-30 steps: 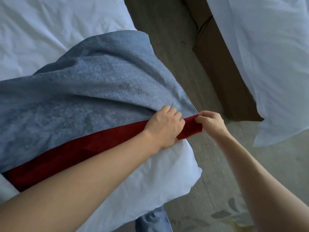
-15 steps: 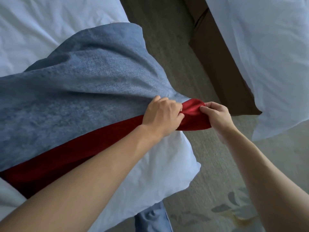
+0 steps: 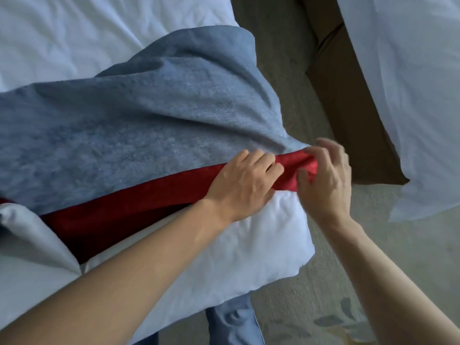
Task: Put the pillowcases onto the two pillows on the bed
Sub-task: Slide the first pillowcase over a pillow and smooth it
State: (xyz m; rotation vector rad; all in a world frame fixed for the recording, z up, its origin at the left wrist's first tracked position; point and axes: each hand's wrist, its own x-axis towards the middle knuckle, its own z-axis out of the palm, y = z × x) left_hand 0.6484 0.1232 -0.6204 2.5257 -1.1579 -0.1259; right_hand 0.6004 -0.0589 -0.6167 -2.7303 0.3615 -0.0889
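Lying across the bed [image 3: 74, 33] is one white pillow [image 3: 249, 245], partly covered by one blue pillowcase [image 3: 149, 125] with a red band [image 3: 149, 197] at its opening. Two hands work at that opening's right end. The left hand [image 3: 246, 188] has its fingers curled, gripping the red band. The right hand [image 3: 326, 180] is blurred, its fingers [image 3: 321, 155] bent loosely and its thumb touching the band's corner; whether it pinches the cloth cannot be told. A second bed [image 3: 410, 95] stands across the carpet [image 3: 286, 70].
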